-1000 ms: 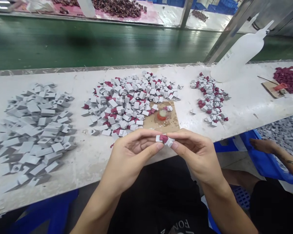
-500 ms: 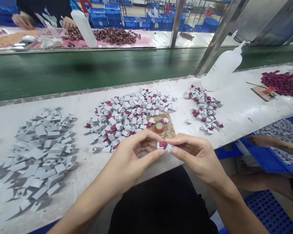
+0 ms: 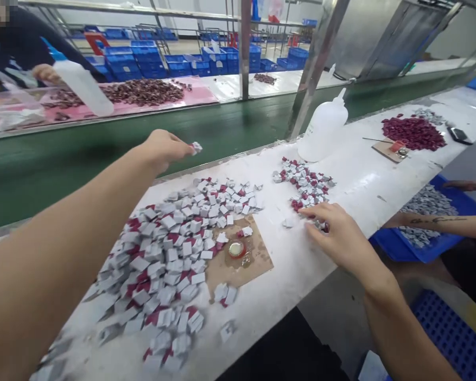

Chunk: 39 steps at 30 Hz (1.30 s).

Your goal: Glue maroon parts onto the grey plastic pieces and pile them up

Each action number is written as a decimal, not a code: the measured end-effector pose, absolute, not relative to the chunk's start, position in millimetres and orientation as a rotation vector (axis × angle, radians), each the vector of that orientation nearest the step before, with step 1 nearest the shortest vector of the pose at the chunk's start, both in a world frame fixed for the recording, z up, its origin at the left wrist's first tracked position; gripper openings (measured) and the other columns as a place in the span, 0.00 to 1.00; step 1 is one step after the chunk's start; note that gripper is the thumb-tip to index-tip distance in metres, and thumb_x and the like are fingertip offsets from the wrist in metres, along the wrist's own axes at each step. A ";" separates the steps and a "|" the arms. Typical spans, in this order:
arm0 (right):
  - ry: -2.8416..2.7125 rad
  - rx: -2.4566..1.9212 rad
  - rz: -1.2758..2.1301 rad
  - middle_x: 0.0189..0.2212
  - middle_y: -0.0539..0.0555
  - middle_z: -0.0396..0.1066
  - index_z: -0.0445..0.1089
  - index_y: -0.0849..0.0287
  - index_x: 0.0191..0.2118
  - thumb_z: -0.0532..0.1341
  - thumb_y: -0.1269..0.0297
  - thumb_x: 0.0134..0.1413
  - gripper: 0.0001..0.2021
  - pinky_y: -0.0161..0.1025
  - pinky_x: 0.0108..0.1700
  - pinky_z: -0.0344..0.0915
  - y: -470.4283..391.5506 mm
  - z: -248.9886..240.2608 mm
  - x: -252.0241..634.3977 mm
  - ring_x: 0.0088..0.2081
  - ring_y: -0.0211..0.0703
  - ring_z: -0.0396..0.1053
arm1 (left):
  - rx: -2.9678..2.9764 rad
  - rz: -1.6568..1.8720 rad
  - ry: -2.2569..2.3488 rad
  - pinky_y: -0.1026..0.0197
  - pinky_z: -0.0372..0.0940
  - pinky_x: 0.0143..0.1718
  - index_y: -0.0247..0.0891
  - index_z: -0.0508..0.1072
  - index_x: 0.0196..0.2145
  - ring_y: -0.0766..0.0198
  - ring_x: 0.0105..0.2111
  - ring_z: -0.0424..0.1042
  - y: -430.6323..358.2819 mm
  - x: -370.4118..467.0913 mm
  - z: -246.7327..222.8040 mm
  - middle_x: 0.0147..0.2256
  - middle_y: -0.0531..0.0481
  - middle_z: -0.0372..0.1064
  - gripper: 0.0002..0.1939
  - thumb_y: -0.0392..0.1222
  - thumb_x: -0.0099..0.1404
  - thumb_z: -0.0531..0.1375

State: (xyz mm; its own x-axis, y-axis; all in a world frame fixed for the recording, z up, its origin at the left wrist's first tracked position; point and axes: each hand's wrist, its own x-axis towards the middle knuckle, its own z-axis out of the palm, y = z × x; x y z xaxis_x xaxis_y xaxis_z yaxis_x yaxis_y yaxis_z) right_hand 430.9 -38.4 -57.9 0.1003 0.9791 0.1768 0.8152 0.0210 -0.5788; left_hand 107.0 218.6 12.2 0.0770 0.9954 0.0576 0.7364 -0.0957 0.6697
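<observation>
My left hand (image 3: 164, 150) stretches out over the green conveyor belt (image 3: 230, 121), closed in a pinch on a small grey-and-maroon plastic piece (image 3: 196, 147). Just beyond the table's back edge, the piece shows past my fingertips. At the near end of the smaller pile of grey-and-maroon pieces (image 3: 307, 182) is my right hand (image 3: 337, 233). Its thumb and fingers are apart, with a piece partly hidden behind them. Between the hands spreads a larger pile of similar pieces (image 3: 170, 254). A small red-rimmed cap of clear liquid (image 3: 237, 248) sits on a wet cardboard square (image 3: 257, 264).
A white squeeze bottle (image 3: 323, 129) stands behind the smaller pile. Farther right are maroon pieces (image 3: 412, 132) and a second cardboard (image 3: 384, 151). A co-worker's tattooed forearm (image 3: 440, 219) reaches over a blue bin (image 3: 424, 251). Another person works across the belt, near a tilted bottle (image 3: 85, 90).
My hands have parted from the piece they held together. The left has moved forward and left over the belt with a piece; the right has moved to the smaller pile. The view has shifted right.
</observation>
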 end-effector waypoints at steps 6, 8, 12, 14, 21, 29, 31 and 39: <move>-1.849 -1.808 0.406 0.57 0.62 0.82 0.83 0.54 0.62 0.62 0.58 0.76 0.18 0.63 0.61 0.76 -36.4 -69.9 417.6 0.59 0.66 0.76 | 1.632 0.572 1.944 0.43 0.79 0.56 0.34 0.80 0.57 0.53 0.52 0.82 286.0 108.9 -24.8 0.56 0.41 0.80 0.17 0.47 0.79 0.71; -1.799 -1.836 0.333 0.56 0.62 0.82 0.82 0.54 0.63 0.60 0.59 0.78 0.18 0.62 0.60 0.76 -28.7 -72.1 419.7 0.58 0.65 0.76 | 1.604 0.585 1.974 0.41 0.79 0.57 0.34 0.79 0.60 0.51 0.54 0.81 292.9 105.9 -33.4 0.59 0.40 0.79 0.19 0.47 0.79 0.70; -1.754 -1.908 0.122 0.53 0.65 0.81 0.84 0.57 0.61 0.59 0.63 0.76 0.19 0.63 0.60 0.75 -3.6 -74.5 432.3 0.57 0.67 0.75 | 1.533 0.525 2.076 0.42 0.80 0.56 0.34 0.77 0.63 0.50 0.55 0.81 294.4 100.2 -38.1 0.62 0.38 0.77 0.22 0.48 0.79 0.70; -1.825 -1.965 0.083 0.55 0.66 0.80 0.83 0.60 0.62 0.61 0.61 0.75 0.20 0.64 0.61 0.75 9.8 -74.7 436.9 0.58 0.68 0.74 | 1.514 0.473 2.109 0.43 0.80 0.54 0.34 0.77 0.63 0.51 0.54 0.81 290.3 100.0 -31.4 0.62 0.36 0.77 0.22 0.48 0.78 0.71; -1.983 -1.988 0.071 0.51 0.67 0.82 0.85 0.60 0.50 0.65 0.65 0.67 0.12 0.63 0.61 0.73 34.5 -75.0 440.0 0.55 0.70 0.76 | 1.784 0.553 2.000 0.32 0.75 0.59 0.34 0.75 0.68 0.47 0.51 0.78 202.8 84.4 20.2 0.61 0.34 0.79 0.34 0.55 0.73 0.72; -1.915 -1.842 0.193 0.41 0.65 0.82 0.84 0.57 0.46 0.69 0.61 0.66 0.08 0.54 0.47 0.74 29.1 -72.8 448.4 0.40 0.59 0.79 | 2.141 0.685 2.084 0.39 0.75 0.54 0.46 0.81 0.58 0.40 0.53 0.80 -20.7 17.8 36.9 0.55 0.42 0.82 0.26 0.64 0.73 0.62; -1.853 -1.777 0.165 0.42 0.65 0.80 0.85 0.54 0.50 0.68 0.56 0.70 0.11 0.51 0.44 0.74 16.1 -68.4 448.2 0.37 0.54 0.77 | 2.184 0.571 2.279 0.30 0.72 0.56 0.45 0.82 0.54 0.31 0.54 0.78 -60.9 -2.7 13.8 0.51 0.37 0.82 0.24 0.63 0.74 0.58; -1.831 -1.570 0.546 0.48 0.58 0.82 0.85 0.46 0.50 0.70 0.40 0.70 0.18 0.47 0.36 0.80 -72.5 -87.9 430.1 0.37 0.52 0.82 | 2.096 0.333 2.283 0.35 0.70 0.56 0.45 0.83 0.57 0.32 0.55 0.75 -128.5 -32.4 -72.1 0.50 0.37 0.81 0.21 0.59 0.80 0.59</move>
State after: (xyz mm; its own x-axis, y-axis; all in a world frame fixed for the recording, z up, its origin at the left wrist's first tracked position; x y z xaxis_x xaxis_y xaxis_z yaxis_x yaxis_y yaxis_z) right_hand 430.1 -72.5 -87.9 -0.0649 0.9757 0.2091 0.7020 0.1936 -0.6853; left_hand -32.4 -128.5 -72.1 -0.0959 0.9874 0.1259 0.9822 0.0733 0.1730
